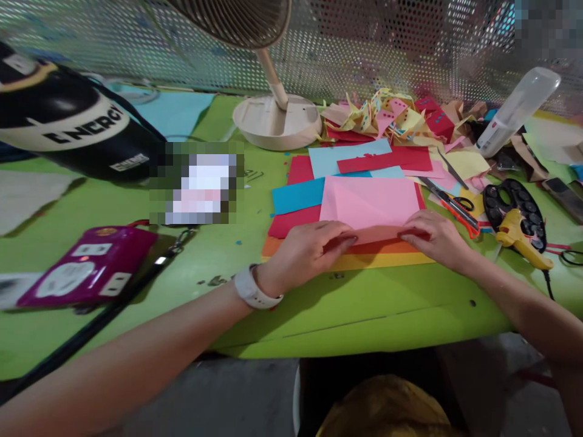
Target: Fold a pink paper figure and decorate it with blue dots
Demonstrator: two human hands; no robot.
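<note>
A sheet of pink paper (373, 199) lies before me, its near edge lifted and turned up. My left hand (314, 246) pinches that edge at its left part, thumb and fingers closed on it. At the right end, my right hand (430, 237) grips the same edge between thumb and fingers. Beneath the pink sheet is a stack of coloured paper: red (280, 227), orange (272, 247) and yellow (378, 261) edges show. Strips of blue paper (296, 195) and light blue paper (325, 161) lie just behind, partly covered.
A utility knife (455, 209), scissors (450, 169) and a yellow glue gun (523, 240) lie to the right. Folded paper pieces (387, 115) are heaped behind, beside a fan (277, 124). At left are a purple power strip (91, 267), a blurred phone (203, 188) and a black bag (82, 127).
</note>
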